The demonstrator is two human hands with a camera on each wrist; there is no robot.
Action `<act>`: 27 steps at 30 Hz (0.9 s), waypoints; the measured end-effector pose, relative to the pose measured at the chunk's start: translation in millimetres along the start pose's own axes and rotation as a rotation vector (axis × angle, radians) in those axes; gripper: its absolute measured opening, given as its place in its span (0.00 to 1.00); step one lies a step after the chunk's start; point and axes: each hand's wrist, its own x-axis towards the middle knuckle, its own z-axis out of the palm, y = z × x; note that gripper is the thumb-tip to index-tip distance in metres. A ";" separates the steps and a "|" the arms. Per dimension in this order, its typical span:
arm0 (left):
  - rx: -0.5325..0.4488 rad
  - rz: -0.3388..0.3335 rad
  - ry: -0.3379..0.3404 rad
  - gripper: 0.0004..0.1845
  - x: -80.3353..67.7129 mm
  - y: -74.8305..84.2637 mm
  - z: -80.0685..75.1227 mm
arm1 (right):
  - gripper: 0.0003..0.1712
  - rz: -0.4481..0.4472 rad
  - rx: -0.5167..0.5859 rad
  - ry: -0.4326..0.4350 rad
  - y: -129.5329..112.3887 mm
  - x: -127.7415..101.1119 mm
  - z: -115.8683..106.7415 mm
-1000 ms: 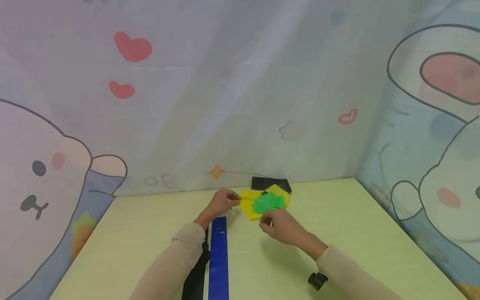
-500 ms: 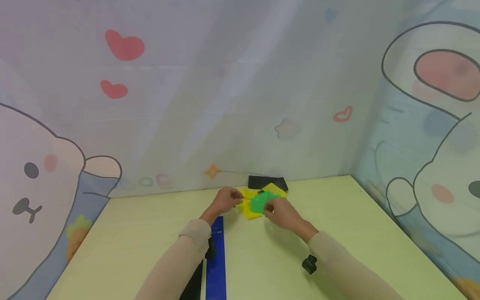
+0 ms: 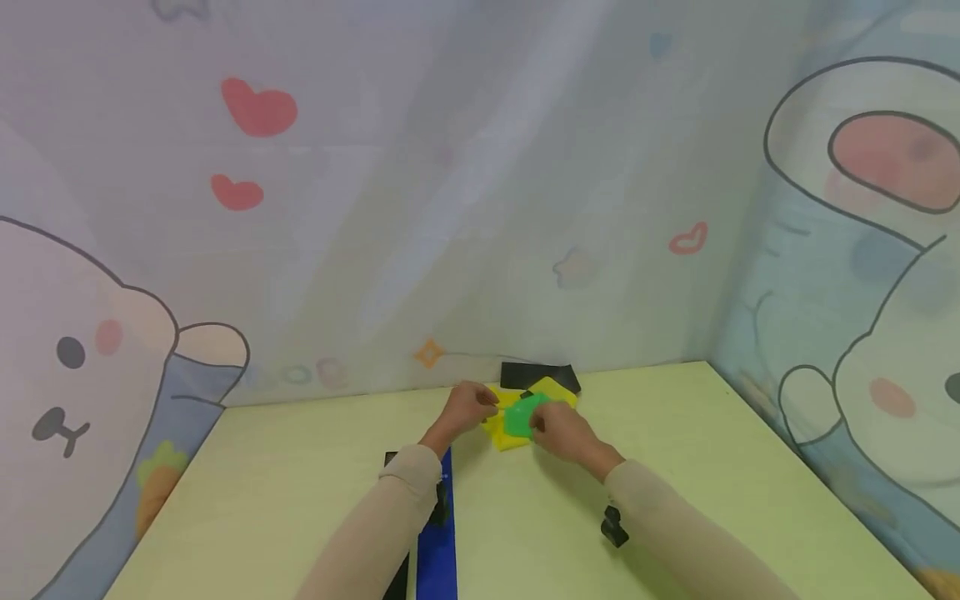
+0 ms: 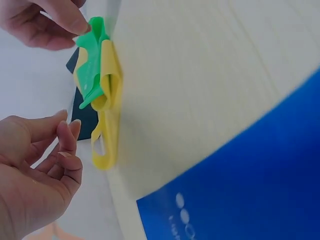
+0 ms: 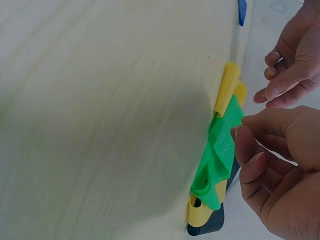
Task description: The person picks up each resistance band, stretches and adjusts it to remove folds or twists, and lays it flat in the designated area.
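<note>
A green loop resistance band lies crumpled over a yellow loop resistance band near the back of the table. My right hand is at the green band's right end, thumb and forefinger pinching its edge. To the left, my left hand hovers beside the yellow band, fingers loosely bent. In the left wrist view, nothing sits between the left fingertips. The right wrist view shows the green band folded on itself, with yellow under it.
A black band lies behind the pile, against the printed cloth wall. A long blue band runs toward the front edge, partly under the left sleeve, beside another black band. Pale table surrounds them.
My right hand has moved up onto the right end of the green band, now covering part of it. My left hand has shifted slightly right, toward the pile.
</note>
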 end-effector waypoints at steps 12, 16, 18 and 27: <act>0.059 -0.078 0.019 0.10 14.4 -7.4 23.1 | 0.14 0.054 -0.110 -0.061 5.7 13.8 13.7; 0.046 -0.136 0.036 0.11 16.0 -4.8 26.6 | 0.13 0.050 -0.106 -0.069 7.4 14.7 15.6; 0.043 -0.168 0.050 0.10 16.7 -3.7 27.3 | 0.13 0.048 -0.116 -0.071 7.4 15.9 16.1; 0.058 -0.187 0.053 0.09 17.5 -1.3 30.0 | 0.06 0.068 -0.140 -0.098 8.9 17.2 15.5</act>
